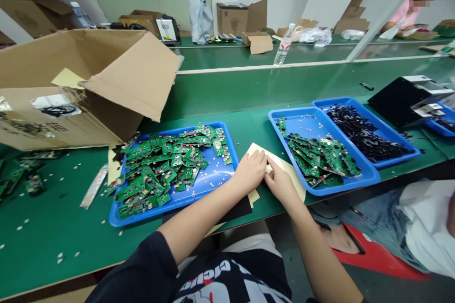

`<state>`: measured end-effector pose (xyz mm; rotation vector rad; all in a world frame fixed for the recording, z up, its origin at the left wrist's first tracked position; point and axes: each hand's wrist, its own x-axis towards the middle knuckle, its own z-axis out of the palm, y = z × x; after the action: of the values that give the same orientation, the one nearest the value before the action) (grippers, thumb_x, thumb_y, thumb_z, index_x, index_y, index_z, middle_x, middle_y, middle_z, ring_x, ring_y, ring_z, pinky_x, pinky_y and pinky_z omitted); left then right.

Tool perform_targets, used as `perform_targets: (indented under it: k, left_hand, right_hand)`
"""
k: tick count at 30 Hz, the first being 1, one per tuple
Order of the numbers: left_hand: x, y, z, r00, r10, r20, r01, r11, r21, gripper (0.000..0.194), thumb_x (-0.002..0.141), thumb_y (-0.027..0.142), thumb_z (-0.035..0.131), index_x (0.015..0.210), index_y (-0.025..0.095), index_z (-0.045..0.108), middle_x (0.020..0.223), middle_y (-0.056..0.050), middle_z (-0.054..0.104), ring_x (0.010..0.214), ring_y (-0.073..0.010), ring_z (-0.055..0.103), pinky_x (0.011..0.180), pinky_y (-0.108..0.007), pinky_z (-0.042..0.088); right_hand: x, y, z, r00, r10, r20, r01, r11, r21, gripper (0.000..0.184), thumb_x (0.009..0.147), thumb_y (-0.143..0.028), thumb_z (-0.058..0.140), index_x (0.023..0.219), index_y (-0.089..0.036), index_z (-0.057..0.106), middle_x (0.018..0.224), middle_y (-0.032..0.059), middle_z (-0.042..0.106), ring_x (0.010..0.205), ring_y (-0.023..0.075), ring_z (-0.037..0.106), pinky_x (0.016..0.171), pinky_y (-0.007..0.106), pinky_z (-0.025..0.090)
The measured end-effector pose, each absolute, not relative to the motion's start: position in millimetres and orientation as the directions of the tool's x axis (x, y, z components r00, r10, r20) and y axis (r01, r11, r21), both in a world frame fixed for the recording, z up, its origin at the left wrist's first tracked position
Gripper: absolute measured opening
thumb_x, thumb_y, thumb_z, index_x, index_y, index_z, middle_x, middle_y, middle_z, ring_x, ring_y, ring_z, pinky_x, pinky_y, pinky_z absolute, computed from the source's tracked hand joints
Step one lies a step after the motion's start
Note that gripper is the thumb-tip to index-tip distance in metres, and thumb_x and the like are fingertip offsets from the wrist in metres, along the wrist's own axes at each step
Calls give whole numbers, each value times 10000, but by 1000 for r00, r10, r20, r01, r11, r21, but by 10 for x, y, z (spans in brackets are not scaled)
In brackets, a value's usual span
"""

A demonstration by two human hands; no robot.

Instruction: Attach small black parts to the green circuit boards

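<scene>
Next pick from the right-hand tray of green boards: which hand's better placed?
Right, most likely. The right hand is nearer that blue tray; the left hand sits closer to the left tray and would probably reach across the right. Both are at the yellow paper.

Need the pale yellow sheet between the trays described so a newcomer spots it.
On the green table, find the gap between two blue trays of green circuit boards. The pale yellow sheet lies there. Unlike the yellow scrap nearby, it's under the left hand and right hand.
</scene>
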<state>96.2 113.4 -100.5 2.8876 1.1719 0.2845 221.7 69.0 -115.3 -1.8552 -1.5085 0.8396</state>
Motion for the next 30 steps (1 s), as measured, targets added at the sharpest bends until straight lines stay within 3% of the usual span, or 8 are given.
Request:
perform_targets:
  k: [4, 8, 13, 17, 21, 26, 30]
  left_hand:
    - [979, 1148, -1024, 737, 664, 126, 662, -747, 63, 308, 923, 158, 388, 1133, 58, 589, 1249, -175, 596, 1173, -227, 553, 887, -318, 444]
    - [988, 1154, -1030, 741, 665, 95, 662, -747, 70, 292, 926, 148, 379, 1090, 56, 602, 1129, -162, 643, 1079, -228, 591, 840, -318, 451]
    - [987, 1148, -1051, 727, 684, 57, 678, -729, 96, 256, 907, 136, 407, 987, 63, 639, 976, -139, 670, 997, -240, 608, 786, -338, 463]
    - [968, 1123, -1055, 722, 690, 55, 681, -722, 122, 244, 904, 146, 421, 984, 96, 646, 994, -131, 657, 994, -219, 601, 758, -321, 465]
    - [971, 1107, -1066, 711, 700, 63, 688, -712, 140, 235, 897, 144, 431, 974, 107, 650, 999, -130, 654, 1001, -218, 597, 749, -315, 465]
    - [965, 1020, -962, 683, 723, 104, 704, -690, 168, 225, 880, 132, 449, 980, 71, 641, 1009, -158, 650, 1029, -247, 594, 773, -328, 468]
    - [664, 634, -744, 667, 726, 169, 691, -687, 223, 243, 879, 191, 466, 1056, 93, 601, 1064, -132, 631, 1021, -227, 592, 816, -318, 473]
  right_hand:
    - [2330, 758, -1200, 130, 986, -105, 564, -161, -810, 554, 778, -371, 443, 1228, -86, 596, 449, -52, 446, 425, 135, 417, 473, 246, 329]
    - [2408, 950, -1206, 176, 981, -86, 564, -172, -808, 536, 766, -533, 441, 924, -86, 693, 475, -7, 504, 450, 147, 462, 477, 262, 350]
    - [2314, 1144, -1186, 264, 963, -52, 662, -220, -717, 251, 670, -432, 553, 634, -186, 589, 571, 40, 593, 581, 198, 550, 592, 298, 382]
    - [2239, 1139, -1211, 326, 944, -43, 718, -277, -639, 159, 678, -368, 554, 636, -222, 507, 581, 31, 578, 617, 215, 565, 609, 305, 382]
    - [2287, 1140, -1240, 358, 932, -62, 724, -319, -612, 191, 690, -376, 592, 735, -216, 498, 567, 14, 571, 570, 208, 576, 585, 314, 413]
    - [2401, 1155, -1229, 286, 950, -125, 690, -295, -661, 294, 681, -437, 653, 751, -203, 489, 498, 4, 574, 410, 180, 553, 471, 306, 445]
    - [2431, 1061, -1230, 232, 969, -89, 675, -226, -702, 340, 801, -514, 491, 755, -178, 518, 587, 49, 633, 450, 170, 606, 490, 295, 495]
